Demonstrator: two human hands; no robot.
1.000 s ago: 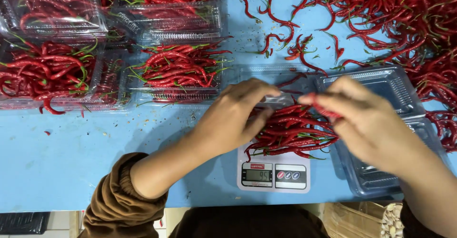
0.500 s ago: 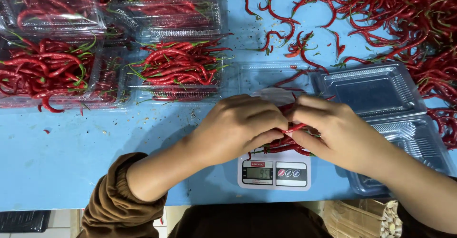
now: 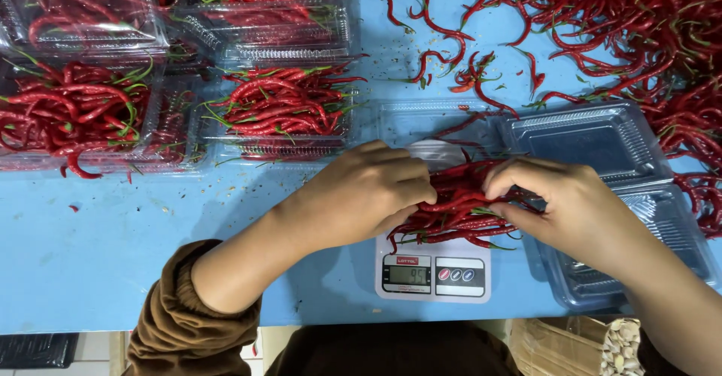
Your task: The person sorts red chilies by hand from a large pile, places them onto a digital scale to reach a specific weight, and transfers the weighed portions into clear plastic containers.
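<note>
While it sits on the scale (image 3: 432, 274), the chili bunch (image 3: 459, 207) is squeezed between both hands: left hand (image 3: 368, 192) and right hand (image 3: 560, 199) each gripping an end.

We are at a produce packing station: a scale (image 3: 432, 277) under our hands, filled chilli trays (image 3: 282, 113) left of them, loose chillies (image 3: 624, 22) beyond on the blue table (image 3: 90, 248).

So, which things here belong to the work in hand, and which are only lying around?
In use:
- left hand and right hand, both on the bunch of red chillies
- small kitchen scale under the bunch

Lying about:
- filled clear packs
- empty clear trays
- loose chilli heap
- blue table
</note>
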